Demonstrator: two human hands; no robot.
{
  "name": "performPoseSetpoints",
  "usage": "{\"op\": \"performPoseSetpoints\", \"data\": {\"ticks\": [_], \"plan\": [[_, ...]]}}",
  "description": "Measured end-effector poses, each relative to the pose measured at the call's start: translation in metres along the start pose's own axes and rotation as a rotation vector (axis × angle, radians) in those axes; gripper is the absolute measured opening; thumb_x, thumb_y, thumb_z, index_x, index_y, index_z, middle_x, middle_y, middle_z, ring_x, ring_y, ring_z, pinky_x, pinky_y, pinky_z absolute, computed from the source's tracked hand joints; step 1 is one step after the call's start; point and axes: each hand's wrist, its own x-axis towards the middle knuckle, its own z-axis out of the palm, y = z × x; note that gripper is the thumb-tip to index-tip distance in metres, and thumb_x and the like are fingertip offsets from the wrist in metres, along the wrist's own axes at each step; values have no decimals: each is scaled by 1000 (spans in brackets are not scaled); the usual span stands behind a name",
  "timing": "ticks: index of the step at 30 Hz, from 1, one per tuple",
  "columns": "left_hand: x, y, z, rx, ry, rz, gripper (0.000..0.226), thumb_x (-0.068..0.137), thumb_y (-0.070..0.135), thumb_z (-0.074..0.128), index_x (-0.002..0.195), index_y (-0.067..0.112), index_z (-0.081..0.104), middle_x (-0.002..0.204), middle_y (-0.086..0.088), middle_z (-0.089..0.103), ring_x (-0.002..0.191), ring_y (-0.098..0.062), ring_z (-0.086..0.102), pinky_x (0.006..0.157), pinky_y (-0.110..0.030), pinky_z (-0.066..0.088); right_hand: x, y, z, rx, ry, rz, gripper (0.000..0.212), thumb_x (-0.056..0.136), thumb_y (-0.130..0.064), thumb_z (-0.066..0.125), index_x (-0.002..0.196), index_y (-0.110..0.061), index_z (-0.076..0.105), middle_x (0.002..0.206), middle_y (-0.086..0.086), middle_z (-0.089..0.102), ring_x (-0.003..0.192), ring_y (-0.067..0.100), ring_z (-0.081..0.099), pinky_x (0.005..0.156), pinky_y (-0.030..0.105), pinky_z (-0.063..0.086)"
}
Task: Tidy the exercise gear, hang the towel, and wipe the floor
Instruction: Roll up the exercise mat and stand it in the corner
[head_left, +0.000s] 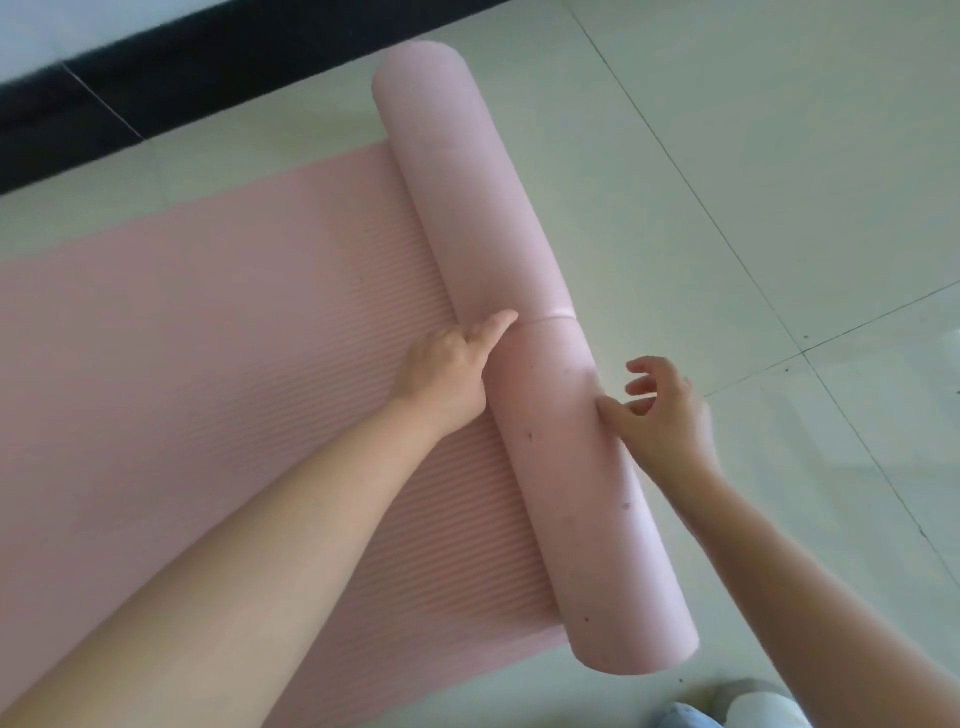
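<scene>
Presently, a pink exercise mat (218, 374) lies on a pale tiled floor (779, 182), partly rolled. The rolled part (498, 291) forms a thick cylinder running from near the dark skirting band (156, 83) at the far edge of the floor towards the near edge; the unrolled, ribbed part stretches flat away from it to the left. A shallow crease rings the roll about midway along.

The left hand (447, 369) is set against the roll's left side at the seam where roll meets flat mat, thumb up against the roll; its fingers are tucked at the seam and how they lie cannot be told. The right hand (660, 410) is at the roll's right side, thumb touching the surface, fingers (644, 366) loosely curled, apart and clear of the roll, gripping nothing.

A blurred grey and blue shape (727, 706) sits at the near edge.
</scene>
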Motion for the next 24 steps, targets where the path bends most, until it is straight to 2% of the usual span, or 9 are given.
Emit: {"op": "performPoseSetpoints", "data": {"ticks": [2,5,8,10,12,15,17,20,24], "plan": [[1,-2,-7,58,-45,2,74,86,-1,40,148,31,16,130,-7,49,115,-30,49,91,-36,40,8,-5,4,-89,-126,45,50,88,-22,58,134,-8,44,125,7,51,95,19,51,76,22,34],[4,-19,-11,88,-19,-38,63,86,1,41,142,28,34,125,-10,51,122,-27,43,95,-36,38,8,-11,13,-169,-281,140,57,87,-37,58,133,-5,47,138,11,47,121,26,50,92,31,40],[-8,-33,-11,-15,168,5,43,80,20,38,111,9,65,112,-15,61,112,-30,54,87,-41,49,-10,-20,25,-374,-300,77,65,83,-54,54,122,-3,55,134,12,48,124,30,44,99,36,39],[-19,-39,-10,-40,207,-33,50,81,37,35,87,0,68,99,-17,66,97,-32,62,75,-40,53,-30,-28,38,-512,-244,-52,67,85,-57,49,126,-4,51,140,8,38,132,27,32,106,36,31],[-27,-42,-14,-14,85,-170,50,88,47,45,95,1,62,107,-15,63,101,-32,59,79,-39,45,-48,-33,50,-574,-238,-167,65,89,-55,44,134,-8,42,147,4,28,138,23,23,108,34,26],[-35,-54,-21,20,12,-239,49,90,33,55,128,4,45,136,-16,46,127,-30,43,99,-40,35,-64,-31,58,-573,-301,-247,57,93,-46,41,141,-17,30,148,4,23,138,22,20,107,32,26],[-41,-57,-23,66,68,-105,54,88,12,58,140,10,39,150,-14,31,139,-31,29,109,-43,29,-69,-29,58,-515,-371,-257,52,94,-37,42,142,-23,27,148,6,21,137,24,22,107,33,27],[-49,-53,-28,190,75,160,59,85,-4,27,134,17,50,148,-9,39,138,-34,32,106,-49,34,-77,-28,59,-395,-458,-279,47,93,-23,44,139,-28,33,145,5,28,129,26,34,104,32,32],[-52,-49,-45,284,-274,-39,60,94,-1,28,147,26,23,155,5,22,144,-15,17,112,-33,25,-80,-34,58,-427,-551,-418,41,95,-18,41,135,-14,35,130,8,41,115,25,43,90,26,34]]}}
